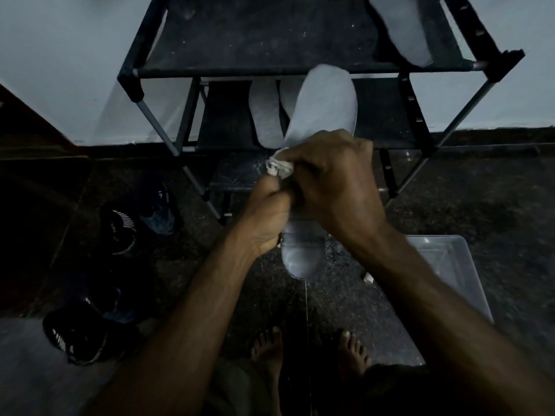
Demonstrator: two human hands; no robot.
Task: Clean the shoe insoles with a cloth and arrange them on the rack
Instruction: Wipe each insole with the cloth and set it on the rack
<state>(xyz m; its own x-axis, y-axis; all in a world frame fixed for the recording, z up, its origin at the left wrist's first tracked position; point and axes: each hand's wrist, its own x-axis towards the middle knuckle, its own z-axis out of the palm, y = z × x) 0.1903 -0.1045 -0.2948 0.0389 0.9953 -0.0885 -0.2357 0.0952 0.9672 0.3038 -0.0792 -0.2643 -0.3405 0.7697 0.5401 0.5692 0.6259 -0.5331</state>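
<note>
left hand (267,217) grips pale grey foam insole (324,106) at mid-length | right hand (336,178) presses crumpled white cloth (279,168) on it | black metal-frame fabric rack (270,37): one grey insole on top shelf (402,28), two on the shelf below (264,115) | clear plastic tub (450,265) on dark floor at right | dark shoes (120,232) at left

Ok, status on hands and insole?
Left hand grips insole. Right hand pinches cloth against it. Nothing blocking rack.
</note>
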